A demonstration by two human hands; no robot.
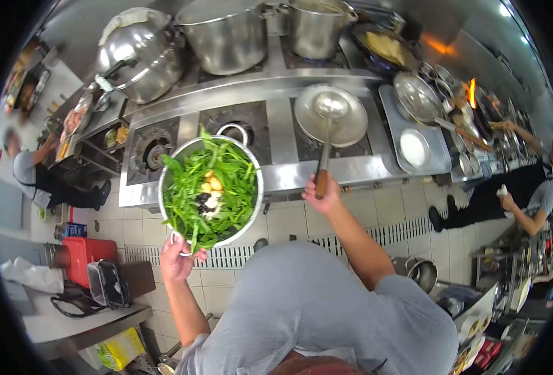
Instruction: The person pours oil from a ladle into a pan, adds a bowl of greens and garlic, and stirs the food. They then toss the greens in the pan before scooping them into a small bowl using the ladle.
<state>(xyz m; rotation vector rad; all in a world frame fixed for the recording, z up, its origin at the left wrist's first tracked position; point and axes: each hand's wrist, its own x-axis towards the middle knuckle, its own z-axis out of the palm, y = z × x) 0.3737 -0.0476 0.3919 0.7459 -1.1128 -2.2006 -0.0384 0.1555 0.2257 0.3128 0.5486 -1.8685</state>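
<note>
My left hand (179,256) grips the near rim or handle of a metal pot (259,197), fingers closed round it. The pot is heaped with leafy greens (236,172), and pale yellow pieces (213,182), dark bits and a whitish lump lie in the middle. My right hand (322,194) is closed round the wooden handle of a ladle (325,140). The ladle's round metal bowl rests in or just over a wide wok (304,122) on the stove, its handle slanting toward me.
Large steel pots (223,37) line the back burners, beside a pan of yellowish food (386,49). A metal tray (436,159) with a bowl of white contents (414,148) is right of the wok. One co-worker (520,187) stands at right near a flame, another (32,169) at far left.
</note>
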